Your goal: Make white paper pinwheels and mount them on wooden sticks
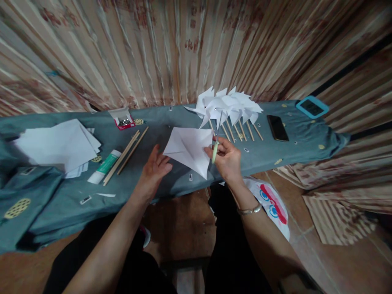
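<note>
A creased square of white paper (191, 151) is tilted just above the cloth, with a slit visible at its left corner. My right hand (227, 159) is closed on a pair of scissors with a pale green handle (215, 153); its thumb is against the paper's right edge. The blades are mostly hidden. At the paper's left corner is my left hand (155, 168), palm up with fingers apart and nothing in it. Just beyond my right hand lie several white paper pinwheels (228, 106) on wooden sticks, overlapping in a row.
Stacked white paper (58, 145), a glue stick (104, 166), loose wooden sticks (125, 155) and an opened red box of small metal pins (125, 122) lie to the left. A phone (277, 128) and a blue-framed tablet (312, 107) are right. Curtains (171, 49) hang behind the cloth-covered table (171, 196).
</note>
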Available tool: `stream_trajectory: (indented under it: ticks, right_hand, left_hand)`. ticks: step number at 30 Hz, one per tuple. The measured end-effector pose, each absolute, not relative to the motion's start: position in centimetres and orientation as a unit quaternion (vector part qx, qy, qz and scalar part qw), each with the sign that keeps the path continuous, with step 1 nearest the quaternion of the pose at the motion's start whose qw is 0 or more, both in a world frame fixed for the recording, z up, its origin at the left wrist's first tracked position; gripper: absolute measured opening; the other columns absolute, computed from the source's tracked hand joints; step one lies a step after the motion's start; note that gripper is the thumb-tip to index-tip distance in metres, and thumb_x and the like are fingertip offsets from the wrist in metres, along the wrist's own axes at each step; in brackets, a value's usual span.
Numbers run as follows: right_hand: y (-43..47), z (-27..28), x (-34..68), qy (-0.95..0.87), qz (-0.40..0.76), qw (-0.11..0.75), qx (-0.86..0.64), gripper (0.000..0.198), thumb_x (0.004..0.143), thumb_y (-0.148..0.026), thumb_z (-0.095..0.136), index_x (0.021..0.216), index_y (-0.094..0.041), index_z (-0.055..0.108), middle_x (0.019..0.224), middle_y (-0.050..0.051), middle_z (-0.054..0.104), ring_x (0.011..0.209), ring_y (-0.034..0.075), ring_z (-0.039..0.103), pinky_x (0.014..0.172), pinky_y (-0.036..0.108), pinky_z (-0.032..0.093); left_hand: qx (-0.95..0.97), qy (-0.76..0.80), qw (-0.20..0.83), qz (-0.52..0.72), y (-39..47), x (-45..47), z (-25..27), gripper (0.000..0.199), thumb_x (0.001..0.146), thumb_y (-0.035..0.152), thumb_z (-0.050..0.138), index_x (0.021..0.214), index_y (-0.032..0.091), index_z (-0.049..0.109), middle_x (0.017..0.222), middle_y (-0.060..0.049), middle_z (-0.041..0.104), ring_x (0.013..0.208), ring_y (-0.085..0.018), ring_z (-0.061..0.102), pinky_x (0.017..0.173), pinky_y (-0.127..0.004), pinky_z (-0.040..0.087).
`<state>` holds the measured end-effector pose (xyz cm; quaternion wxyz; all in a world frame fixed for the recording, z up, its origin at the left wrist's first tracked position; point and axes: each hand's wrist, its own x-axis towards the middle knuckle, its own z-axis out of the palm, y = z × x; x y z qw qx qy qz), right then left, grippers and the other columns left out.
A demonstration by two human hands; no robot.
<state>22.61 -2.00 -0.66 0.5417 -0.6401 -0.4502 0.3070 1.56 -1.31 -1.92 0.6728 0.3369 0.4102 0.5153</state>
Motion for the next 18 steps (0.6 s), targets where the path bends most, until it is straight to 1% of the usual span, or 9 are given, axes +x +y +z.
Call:
stream_trajectory:
  ticks: [2,5,7,9,11,14,16,18]
  right_hand:
    - [-1.8,-0.5,22.1,-0.447,0.305,0.554,-0.633,0.049,0.066,-0.041,0.075,0.109,-0.022,0.061,0.065,-0.005,0.064,0.062,0.013,0.058,0.065,0.028,0.048]
    - [-1.7,-0.5,21.1,-0.444,0.319,0.559,-0.624,0.047,0.066,-0.040,0.075,0.108,-0.023,0.061,0.062,-0.007,0.061,0.060,0.012,0.056,0.064,0.027,0.047]
    - [-1.6,-0.6,20.5,-0.435,0.351,0.569,-0.602,0.046,0.065,-0.039,0.076,0.106,-0.023,0.062,0.059,-0.008,0.057,0.057,0.011,0.054,0.063,0.026,0.046]
    - [-1.4,-0.7,20.0,-0.414,0.393,0.590,-0.571,0.046,0.062,-0.038,0.079,0.101,-0.023,0.063,0.055,-0.009,0.055,0.056,0.011,0.053,0.062,0.026,0.046]
    - [-1.4,-0.6,19.8,-0.388,0.429,0.601,-0.551,0.047,0.056,-0.039,0.082,0.096,-0.022,0.064,0.056,-0.009,0.058,0.057,0.011,0.053,0.062,0.026,0.046]
    - [-1.6,-0.4,19.7,-0.371,0.470,0.582,-0.550,0.049,0.051,-0.045,0.085,0.089,-0.022,0.064,0.060,-0.007,0.062,0.058,0.011,0.054,0.061,0.026,0.045]
    - [-2.1,-0.1,19.7,-0.382,0.490,0.555,-0.554,0.048,0.053,-0.049,0.084,0.087,-0.022,0.065,0.060,-0.006,0.062,0.058,0.012,0.054,0.059,0.026,0.044]
    - [-2.9,0.1,19.7,-0.402,0.505,0.525,-0.555,0.047,0.057,-0.054,0.082,0.087,-0.021,0.066,0.060,-0.005,0.062,0.057,0.012,0.053,0.056,0.025,0.042]
  left_hand:
    - [0.361,0.400,0.683,0.493,-1.9,2.5,-2.4,0.071,0.051,0.034,0.086,0.115,0.026,0.058,0.122,-0.008,0.064,0.122,-0.030,0.056,0.099,-0.043,0.047]
    - [0.384,0.380,0.701,0.466,-2.6,3.8,-2.2,0.063,0.056,0.035,0.085,0.112,0.024,0.059,0.125,-0.010,0.063,0.121,-0.029,0.057,0.101,-0.044,0.047]
    - [0.366,0.388,0.701,0.474,-2.7,4.6,-1.8,0.054,0.060,0.037,0.082,0.108,0.023,0.062,0.122,-0.009,0.066,0.119,-0.029,0.059,0.098,-0.044,0.050]
    - [0.338,0.415,0.687,0.490,-2.5,5.0,-1.6,0.047,0.061,0.037,0.081,0.102,0.022,0.064,0.115,-0.009,0.069,0.113,-0.030,0.063,0.093,-0.043,0.054]
    - [0.323,0.452,0.652,0.516,-1.9,5.0,-1.7,0.044,0.059,0.032,0.082,0.098,0.022,0.065,0.109,-0.008,0.071,0.106,-0.029,0.065,0.091,-0.043,0.055]
    - [0.350,0.501,0.560,0.559,-1.0,4.5,-2.6,0.037,0.056,0.028,0.082,0.090,0.022,0.067,0.100,-0.006,0.073,0.102,-0.027,0.066,0.095,-0.041,0.052]
    - [0.380,0.520,0.513,0.567,-0.4,4.0,-3.0,0.032,0.057,0.030,0.082,0.085,0.022,0.068,0.093,-0.004,0.073,0.097,-0.026,0.067,0.092,-0.039,0.053]
    - [0.395,0.524,0.494,0.570,0.2,3.3,-3.1,0.030,0.058,0.032,0.083,0.082,0.022,0.068,0.085,-0.003,0.073,0.088,-0.025,0.068,0.083,-0.038,0.055]
